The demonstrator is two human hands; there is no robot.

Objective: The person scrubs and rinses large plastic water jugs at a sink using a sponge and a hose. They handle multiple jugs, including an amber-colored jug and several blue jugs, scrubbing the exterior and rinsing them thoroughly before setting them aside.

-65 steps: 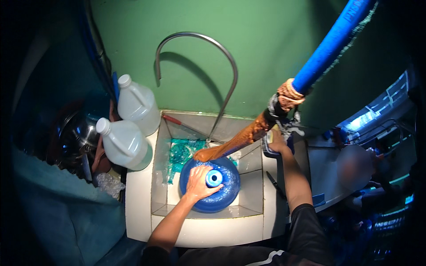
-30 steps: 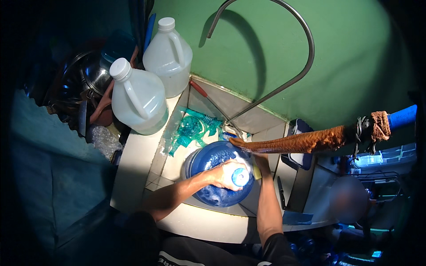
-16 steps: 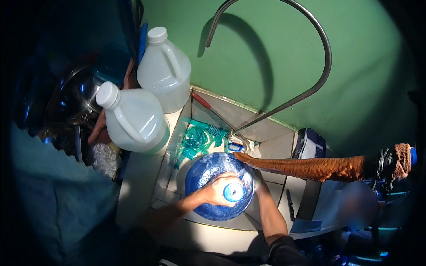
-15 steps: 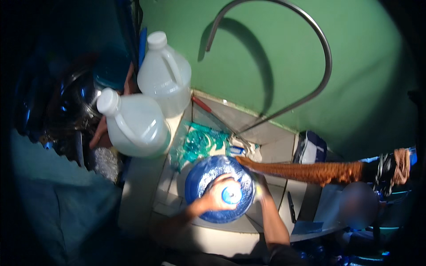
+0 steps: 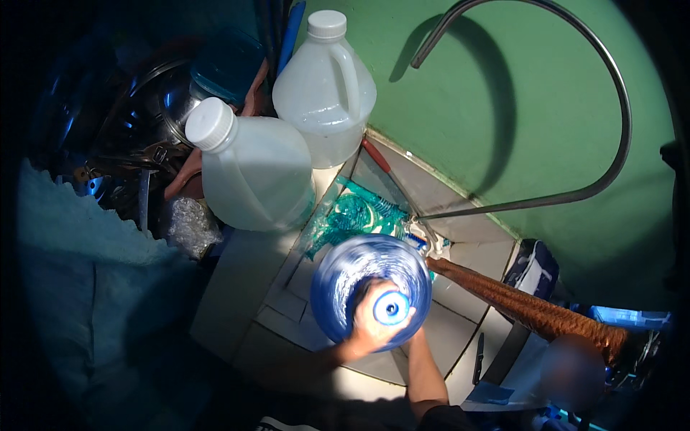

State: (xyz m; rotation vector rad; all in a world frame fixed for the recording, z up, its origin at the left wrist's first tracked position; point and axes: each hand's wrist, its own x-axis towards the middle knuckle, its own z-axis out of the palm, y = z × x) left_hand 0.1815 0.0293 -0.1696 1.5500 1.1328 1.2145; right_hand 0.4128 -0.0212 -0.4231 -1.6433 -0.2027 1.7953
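A big blue translucent water bottle (image 5: 345, 280) stands neck-up in the white tiled sink (image 5: 287, 305). My left hand (image 5: 365, 327) is wrapped around its neck just below the blue cap (image 5: 391, 307). My right forearm (image 5: 425, 370) rises from the lower edge and meets the bottle's lower right side. The right hand itself is hidden behind the bottle. A brown wrapped hose (image 5: 532, 310) lies across the sink's right side, its end close to the bottle's far edge.
Two white capped jugs (image 5: 248, 176) (image 5: 327, 82) stand on the sink's left rim. A teal plastic bag (image 5: 352, 215) lies in the basin. A curved metal spout (image 5: 619, 100) arches along the green wall. Metal pots (image 5: 144, 108) sit at left, a dark knife (image 5: 478, 358) on the right rim.
The view has tilted and come closer, so the bottle and jugs look larger. My left hand has stayed on the bottle's neck. The blue hose section has left the picture.
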